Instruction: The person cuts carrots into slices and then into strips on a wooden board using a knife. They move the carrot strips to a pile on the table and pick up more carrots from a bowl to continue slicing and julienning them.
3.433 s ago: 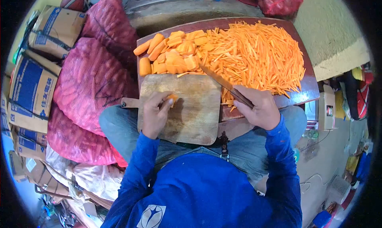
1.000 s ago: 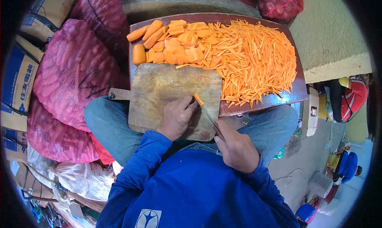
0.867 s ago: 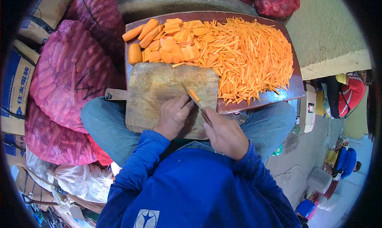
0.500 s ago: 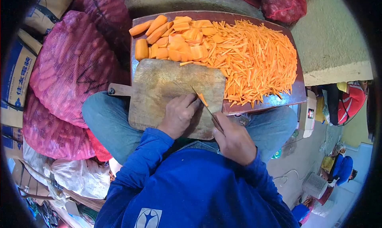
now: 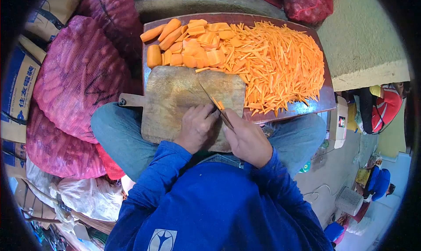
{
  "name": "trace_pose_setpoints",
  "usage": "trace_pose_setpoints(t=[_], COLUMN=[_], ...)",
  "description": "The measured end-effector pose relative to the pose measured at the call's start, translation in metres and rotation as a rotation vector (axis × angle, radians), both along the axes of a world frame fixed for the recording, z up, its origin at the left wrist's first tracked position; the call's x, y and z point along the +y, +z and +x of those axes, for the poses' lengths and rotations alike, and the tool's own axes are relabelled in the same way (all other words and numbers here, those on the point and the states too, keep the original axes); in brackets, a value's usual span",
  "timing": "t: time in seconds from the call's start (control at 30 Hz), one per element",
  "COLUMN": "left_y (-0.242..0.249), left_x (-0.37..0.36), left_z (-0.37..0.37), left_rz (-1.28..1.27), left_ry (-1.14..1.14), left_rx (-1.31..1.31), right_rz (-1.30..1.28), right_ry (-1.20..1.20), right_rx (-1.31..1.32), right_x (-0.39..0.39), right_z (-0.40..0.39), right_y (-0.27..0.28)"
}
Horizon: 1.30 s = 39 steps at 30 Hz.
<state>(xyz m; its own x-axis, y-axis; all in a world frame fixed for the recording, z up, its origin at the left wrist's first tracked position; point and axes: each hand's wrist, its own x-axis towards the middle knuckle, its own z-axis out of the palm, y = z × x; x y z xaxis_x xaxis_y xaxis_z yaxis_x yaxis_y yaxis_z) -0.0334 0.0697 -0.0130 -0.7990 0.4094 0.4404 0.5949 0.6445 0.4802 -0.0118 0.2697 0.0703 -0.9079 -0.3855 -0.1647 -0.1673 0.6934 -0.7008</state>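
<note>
On the wooden cutting board (image 5: 171,86), my left hand (image 5: 196,126) presses down with curled fingers over a carrot piece that is mostly hidden beneath them. My right hand (image 5: 249,140) is closed around the handle of a knife (image 5: 208,93). The blade slants up and to the left across the board, right beside my left fingertips. Small carrot strips (image 5: 220,105) lie against the right side of the blade. Behind the board are carrot slices (image 5: 195,53) and whole or halved peeled carrots (image 5: 169,28). A large heap of carrot sticks (image 5: 285,62) spreads to the right.
The board rests over my crossed legs against a dark red low table (image 5: 325,97). Pink mesh sacks (image 5: 81,76) bulge at the left, near stacked cardboard boxes (image 5: 19,80). Another red mesh bag (image 5: 309,5) sits at the back. People (image 5: 378,183) are at the far right.
My right hand has moved left and slightly up with the knife, and the blade tip reaches farther left over the board. My left hand stays in nearly the same place.
</note>
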Motion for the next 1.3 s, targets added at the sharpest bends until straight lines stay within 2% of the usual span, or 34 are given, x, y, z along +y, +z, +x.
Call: trace_pose_setpoints(t=[0.07,0.17,0.33,0.57,0.67,0.77,1.0,1.1,1.3], left_y=[0.001,-0.004,0.001,-0.001,0.004,0.003,-0.001,0.004,-0.003], left_x=[0.000,-0.002,-0.002,-0.004,-0.003,-0.003,-0.005,-0.008,-0.003], left_z=[-0.002,0.001,-0.002,-0.001,0.001,0.000,0.000,0.003,-0.002], left_rz=[0.035,0.075,0.111,0.063,0.060,0.034,0.016,0.019,0.043], left_ry=[0.009,0.026,-0.014,0.010,0.018,0.005,0.017,0.020,0.011], left_rx=[-0.004,-0.016,-0.029,-0.026,-0.045,-0.023,-0.023,-0.027,0.015], right_rz=[-0.079,-0.090,-0.071,-0.124,-0.086,-0.070,-0.097,-0.086,-0.050], right_ry=[0.023,0.017,-0.004,0.019,0.001,-0.006,0.037,-0.016,-0.011], right_rx=[0.076,0.048,0.060,0.078,0.017,0.048,0.091,0.009,0.080], right_x=[0.001,0.010,0.003,0.002,0.005,-0.001,-0.003,-0.002,-0.013], right_z=[-0.003,0.010,0.014,0.000,0.013,0.010,0.004,0.015,0.004], right_y=[-0.003,0.010,0.001,0.000,0.009,-0.006,-0.003,0.002,-0.006])
